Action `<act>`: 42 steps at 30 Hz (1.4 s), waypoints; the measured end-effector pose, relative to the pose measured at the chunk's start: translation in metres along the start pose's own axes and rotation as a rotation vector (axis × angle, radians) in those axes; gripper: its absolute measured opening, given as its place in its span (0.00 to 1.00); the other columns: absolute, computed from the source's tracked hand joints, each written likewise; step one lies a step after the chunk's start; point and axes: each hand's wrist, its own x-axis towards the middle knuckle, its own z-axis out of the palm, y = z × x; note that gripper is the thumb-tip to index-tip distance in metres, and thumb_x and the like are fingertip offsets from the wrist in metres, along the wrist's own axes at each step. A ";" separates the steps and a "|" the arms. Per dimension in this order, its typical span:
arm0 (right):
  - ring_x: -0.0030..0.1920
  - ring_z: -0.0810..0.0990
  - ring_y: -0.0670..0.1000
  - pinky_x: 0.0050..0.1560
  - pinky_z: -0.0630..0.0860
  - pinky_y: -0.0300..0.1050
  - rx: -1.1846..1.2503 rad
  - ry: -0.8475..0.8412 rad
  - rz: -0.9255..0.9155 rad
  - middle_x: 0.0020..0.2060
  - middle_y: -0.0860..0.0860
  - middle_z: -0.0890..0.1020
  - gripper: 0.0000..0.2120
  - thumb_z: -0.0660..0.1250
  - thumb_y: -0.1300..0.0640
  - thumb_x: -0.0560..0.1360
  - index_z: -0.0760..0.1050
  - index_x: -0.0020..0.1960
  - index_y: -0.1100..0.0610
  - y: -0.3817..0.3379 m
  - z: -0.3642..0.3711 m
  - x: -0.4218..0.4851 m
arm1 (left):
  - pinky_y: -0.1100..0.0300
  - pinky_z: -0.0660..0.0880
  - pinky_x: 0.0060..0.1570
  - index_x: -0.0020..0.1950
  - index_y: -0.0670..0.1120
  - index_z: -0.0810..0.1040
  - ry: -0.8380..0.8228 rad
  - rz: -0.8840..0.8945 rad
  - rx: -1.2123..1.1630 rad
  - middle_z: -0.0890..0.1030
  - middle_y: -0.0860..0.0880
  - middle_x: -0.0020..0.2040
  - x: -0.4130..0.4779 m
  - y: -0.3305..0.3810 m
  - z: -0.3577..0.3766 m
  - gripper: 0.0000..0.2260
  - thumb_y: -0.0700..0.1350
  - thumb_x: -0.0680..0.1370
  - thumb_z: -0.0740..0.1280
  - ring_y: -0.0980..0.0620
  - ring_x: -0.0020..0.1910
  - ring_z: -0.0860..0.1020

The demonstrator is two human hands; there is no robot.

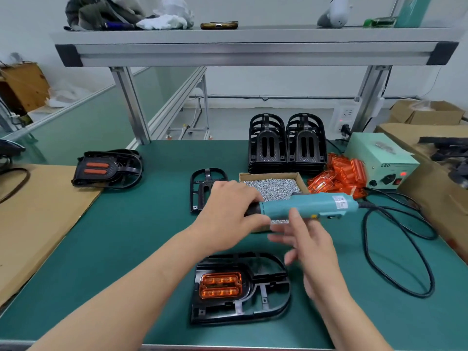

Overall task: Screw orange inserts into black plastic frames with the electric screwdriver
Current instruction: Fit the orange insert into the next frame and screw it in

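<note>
Mid-frame, left hand (228, 214) grips the screwdriver (304, 205) by its nose, right hand (311, 249) open beneath; a fumbled handover could drop it onto the frame (266, 300) at lower centre.

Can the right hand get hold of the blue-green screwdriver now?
Probably yes. The open right hand is right beside the teal electric screwdriver with nothing between them, while the left hand grips its black front end.

Orange insert (220, 285) in flat black frame (263, 307)
</note>
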 end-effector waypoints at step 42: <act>0.31 0.74 0.46 0.36 0.74 0.38 0.701 0.305 -0.050 0.31 0.49 0.75 0.05 0.69 0.56 0.78 0.77 0.45 0.56 -0.015 -0.039 0.100 | 0.56 0.67 0.64 0.64 0.48 0.79 -0.232 -0.219 0.017 0.77 0.50 0.59 0.040 -0.016 0.028 0.12 0.43 0.82 0.62 0.48 0.62 0.75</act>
